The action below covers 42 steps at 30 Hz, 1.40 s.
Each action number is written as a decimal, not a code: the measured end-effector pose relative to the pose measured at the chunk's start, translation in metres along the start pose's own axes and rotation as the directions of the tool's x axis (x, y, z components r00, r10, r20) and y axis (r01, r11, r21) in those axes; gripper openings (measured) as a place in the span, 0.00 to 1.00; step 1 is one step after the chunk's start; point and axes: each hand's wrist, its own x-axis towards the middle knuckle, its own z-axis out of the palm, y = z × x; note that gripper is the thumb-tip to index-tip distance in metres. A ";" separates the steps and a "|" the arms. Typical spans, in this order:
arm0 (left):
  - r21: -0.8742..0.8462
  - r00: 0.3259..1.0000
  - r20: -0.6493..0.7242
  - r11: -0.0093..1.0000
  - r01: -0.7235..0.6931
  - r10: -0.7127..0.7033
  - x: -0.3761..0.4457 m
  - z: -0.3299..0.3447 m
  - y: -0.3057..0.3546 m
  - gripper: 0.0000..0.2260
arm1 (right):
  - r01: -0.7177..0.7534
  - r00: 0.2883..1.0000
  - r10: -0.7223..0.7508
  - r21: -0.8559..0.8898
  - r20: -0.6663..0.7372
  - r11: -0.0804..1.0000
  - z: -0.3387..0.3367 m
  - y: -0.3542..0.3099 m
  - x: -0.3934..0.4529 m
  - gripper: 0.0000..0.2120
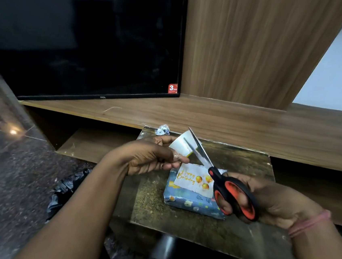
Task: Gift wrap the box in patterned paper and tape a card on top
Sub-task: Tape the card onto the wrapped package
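The box (189,203), wrapped in blue patterned paper, lies on a small low table (177,222). A white "Happy Birthday" card (192,180) with gold balloons rests on top of it. My left hand (152,159) holds a tape roll (179,148) above the box, and a clear strip of tape is stuck to its fingertips. My right hand (263,202) grips black and orange scissors (231,190). Their blades (200,151) are open and reach up to the tape roll.
A crumpled scrap of wrapping paper (162,129) lies at the table's far edge. Behind stands a wooden TV unit (250,125) with a black TV (85,36). A black plastic bag (64,190) lies on the dark floor at the left.
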 end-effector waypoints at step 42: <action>-0.024 0.989 0.121 0.996 0.089 -0.085 -0.004 0.003 0.002 0.10 | -0.110 0.967 0.093 0.064 0.235 0.992 -0.009 0.016 0.017 0.22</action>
